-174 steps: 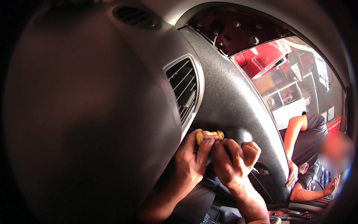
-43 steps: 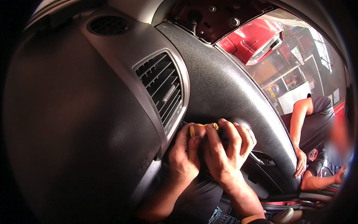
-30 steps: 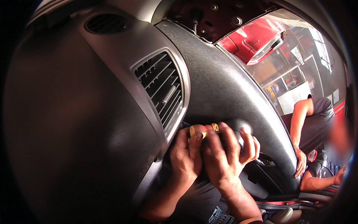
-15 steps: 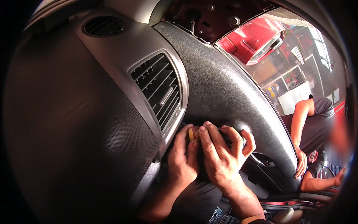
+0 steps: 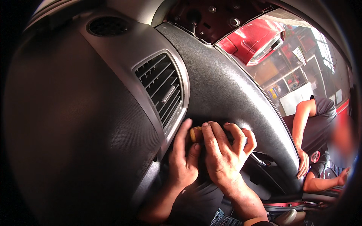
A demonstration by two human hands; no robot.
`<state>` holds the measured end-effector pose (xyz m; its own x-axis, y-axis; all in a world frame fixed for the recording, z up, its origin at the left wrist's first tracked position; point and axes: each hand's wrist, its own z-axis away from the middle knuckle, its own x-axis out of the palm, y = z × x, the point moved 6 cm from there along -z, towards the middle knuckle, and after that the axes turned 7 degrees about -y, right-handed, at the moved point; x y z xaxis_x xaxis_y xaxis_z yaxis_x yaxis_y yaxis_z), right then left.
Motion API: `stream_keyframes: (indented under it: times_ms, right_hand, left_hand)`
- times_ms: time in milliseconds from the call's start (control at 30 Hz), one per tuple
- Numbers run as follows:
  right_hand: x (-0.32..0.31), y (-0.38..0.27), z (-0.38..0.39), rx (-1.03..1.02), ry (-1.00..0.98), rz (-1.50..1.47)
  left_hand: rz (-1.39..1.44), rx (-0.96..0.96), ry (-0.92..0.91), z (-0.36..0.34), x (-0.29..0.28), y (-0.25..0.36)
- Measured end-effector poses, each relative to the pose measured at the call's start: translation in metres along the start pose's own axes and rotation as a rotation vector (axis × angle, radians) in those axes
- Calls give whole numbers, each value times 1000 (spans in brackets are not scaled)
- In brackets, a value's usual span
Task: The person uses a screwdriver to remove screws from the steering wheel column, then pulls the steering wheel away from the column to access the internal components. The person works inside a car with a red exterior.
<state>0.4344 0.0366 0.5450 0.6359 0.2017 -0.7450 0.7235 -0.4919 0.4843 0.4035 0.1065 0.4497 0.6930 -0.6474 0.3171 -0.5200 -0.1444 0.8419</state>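
A short, rounded handle, yellow at its end and brown behind (image 5: 196, 134), shows between my two hands beside the dark door panel (image 5: 222, 86). My right hand (image 5: 225, 156) is closed over it, fingers bent, and covers most of its length; what the handle belongs to is hidden. My left hand (image 5: 182, 165) is open beside the handle's yellow end. Its index finger points up and its thumb stands apart, with a gap between them. Close to that index finger is the dashboard's side air vent (image 5: 161, 90).
The dashboard (image 5: 94, 124) fills the left side. A door pull (image 5: 264, 160) lies right of my right hand. Another person's hand (image 5: 303, 164) rests on the door's edge. Through the window a red car (image 5: 250, 39) is visible. Bare red metal (image 5: 222, 19) shows above the panel.
My left fingers have come off the handle's yellow end and spread, the index finger lifting. More of the handle shows. My right hand has hardly moved.
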Motion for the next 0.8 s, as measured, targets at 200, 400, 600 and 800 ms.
stream_keyframes:
  times_ms: [200,400,600,800]
  right_hand:
    - [-4,-4,-2,-15,34,-15]
    - [1,-3,0,19,-27,0]
    - [2,-1,1,21,45,11]
    - [2,-2,1,25,19,-10]
  left_hand:
    - [-54,-191,-106,1,2,-8]
    - [99,-116,-60,4,3,-4]
    - [-51,-81,-124,3,1,-5]
    - [-36,-167,-156,6,3,-13]
